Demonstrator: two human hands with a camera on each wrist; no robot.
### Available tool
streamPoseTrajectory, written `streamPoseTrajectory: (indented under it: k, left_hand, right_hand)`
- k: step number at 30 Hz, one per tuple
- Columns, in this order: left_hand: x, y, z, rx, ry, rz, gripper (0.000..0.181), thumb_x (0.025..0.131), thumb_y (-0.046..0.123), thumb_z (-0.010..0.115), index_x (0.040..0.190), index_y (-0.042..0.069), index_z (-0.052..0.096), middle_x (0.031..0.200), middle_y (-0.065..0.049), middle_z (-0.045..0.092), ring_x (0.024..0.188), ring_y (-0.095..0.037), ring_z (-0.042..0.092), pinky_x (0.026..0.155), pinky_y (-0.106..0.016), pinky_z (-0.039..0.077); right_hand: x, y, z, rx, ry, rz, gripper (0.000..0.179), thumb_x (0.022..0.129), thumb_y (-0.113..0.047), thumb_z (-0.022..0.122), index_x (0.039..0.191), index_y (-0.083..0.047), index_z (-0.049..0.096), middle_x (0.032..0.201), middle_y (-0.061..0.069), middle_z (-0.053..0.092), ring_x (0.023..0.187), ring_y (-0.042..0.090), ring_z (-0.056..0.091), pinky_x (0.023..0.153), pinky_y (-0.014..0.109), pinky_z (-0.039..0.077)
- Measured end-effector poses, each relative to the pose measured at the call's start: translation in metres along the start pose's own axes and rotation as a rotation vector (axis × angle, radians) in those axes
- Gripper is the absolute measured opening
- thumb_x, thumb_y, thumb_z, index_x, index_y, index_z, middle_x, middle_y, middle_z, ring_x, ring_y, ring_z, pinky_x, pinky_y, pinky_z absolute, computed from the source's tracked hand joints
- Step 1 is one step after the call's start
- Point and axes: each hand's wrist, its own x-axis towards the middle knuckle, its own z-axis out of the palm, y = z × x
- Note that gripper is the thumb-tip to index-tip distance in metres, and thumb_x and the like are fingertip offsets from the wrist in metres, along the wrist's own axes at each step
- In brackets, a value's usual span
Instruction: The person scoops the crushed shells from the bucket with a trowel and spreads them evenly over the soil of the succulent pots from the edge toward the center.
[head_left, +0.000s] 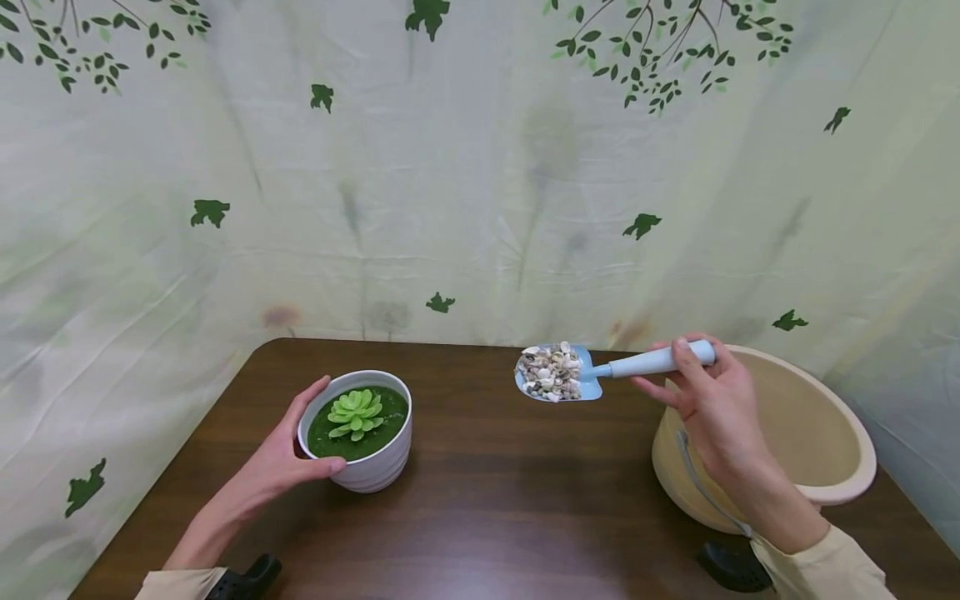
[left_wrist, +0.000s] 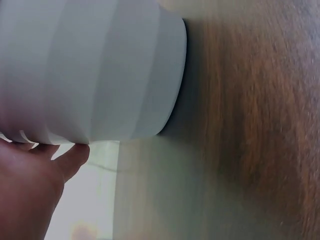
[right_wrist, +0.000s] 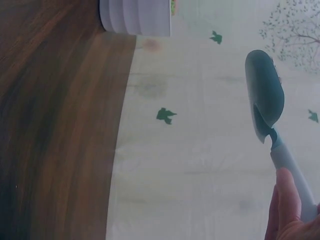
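My right hand (head_left: 716,400) grips the pale blue handle of a small garden trowel (head_left: 652,362), held level in the air. Small whitish and grey pebbles or shell bits (head_left: 551,372) heap its scoop. In the right wrist view the underside of the trowel (right_wrist: 265,90) faces the camera. My left hand (head_left: 288,450) holds a white ribbed pot (head_left: 378,469) on the left of the table, thumb on the near rim and fingers round the left side. A green succulent (head_left: 356,414) sits in the pot on a dark green surface. The left wrist view shows the pot's wall (left_wrist: 100,65) close up.
A large beige bucket-like container (head_left: 855,454) with a pale rim and grey handle stands at the right, below and behind my right hand. Under everything is a dark brown wooden table (head_left: 480,500). A pale leaf-print curtain (head_left: 480,183) hangs behind its far edge.
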Motion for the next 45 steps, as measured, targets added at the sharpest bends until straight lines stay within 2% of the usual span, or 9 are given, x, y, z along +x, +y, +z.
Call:
streamPoseTrajectory:
  k: [10, 16, 29, 36, 45]
  left_hand:
    - [0.0, 0.004, 0.007, 0.029, 0.036, -0.063, 0.102, 0.078, 0.008, 0.08, 0.157, 0.018, 0.016, 0.147, -0.018, 0.034, 0.116, -0.006, 0.045, 0.088, -0.016, 0.04]
    - [0.0, 0.005, 0.009, 0.021, 0.042, -0.092, 0.102, 0.079, 0.01, 0.08, 0.157, 0.019, 0.015, 0.148, -0.018, 0.033, 0.117, -0.011, 0.046, 0.088, -0.017, 0.04]
    - [0.0, 0.005, 0.012, -0.023, 0.044, -0.09, 0.101, 0.08, 0.009, 0.078, 0.157, 0.017, 0.013, 0.149, -0.018, 0.03, 0.125, -0.027, 0.038, 0.089, -0.016, 0.038]
    - [-0.001, 0.007, 0.013, -0.035, 0.05, -0.1, 0.101, 0.081, 0.009, 0.078, 0.157, 0.02, 0.013, 0.15, -0.017, 0.028, 0.128, -0.03, 0.034, 0.089, -0.015, 0.038]
    - [-0.004, 0.008, 0.015, -0.02, 0.071, -0.108, 0.102, 0.081, 0.011, 0.079, 0.157, 0.02, 0.012, 0.149, -0.018, 0.028, 0.128, -0.03, 0.034, 0.09, -0.014, 0.036]
  right_hand:
    - [0.002, 0.014, 0.012, -0.023, 0.02, -0.005, 0.017, 0.099, -0.013, 0.058, 0.103, 0.0, 0.048, 0.099, 0.01, 0.06, 0.091, 0.019, 0.067, 0.079, 0.047, 0.052]
    - [0.004, 0.022, 0.019, -0.052, 0.045, 0.007, 0.023, 0.099, -0.017, 0.059, 0.105, 0.001, 0.046, 0.1, 0.01, 0.06, 0.089, 0.019, 0.068, 0.078, 0.045, 0.053]
    - [0.01, 0.054, 0.036, -0.094, 0.09, 0.039, 0.022, 0.1, -0.018, 0.057, 0.106, -0.001, 0.045, 0.102, 0.009, 0.058, 0.092, 0.019, 0.064, 0.08, 0.049, 0.053]
    - [0.012, 0.071, 0.051, -0.062, 0.106, 0.043, 0.016, 0.101, -0.012, 0.055, 0.106, -0.002, 0.044, 0.104, 0.016, 0.059, 0.092, 0.021, 0.064, 0.079, 0.051, 0.053]
    - [0.014, 0.088, 0.07, -0.015, 0.105, 0.027, 0.017, 0.101, -0.01, 0.056, 0.108, 0.0, 0.044, 0.103, 0.016, 0.059, 0.096, 0.022, 0.062, 0.077, 0.05, 0.054]
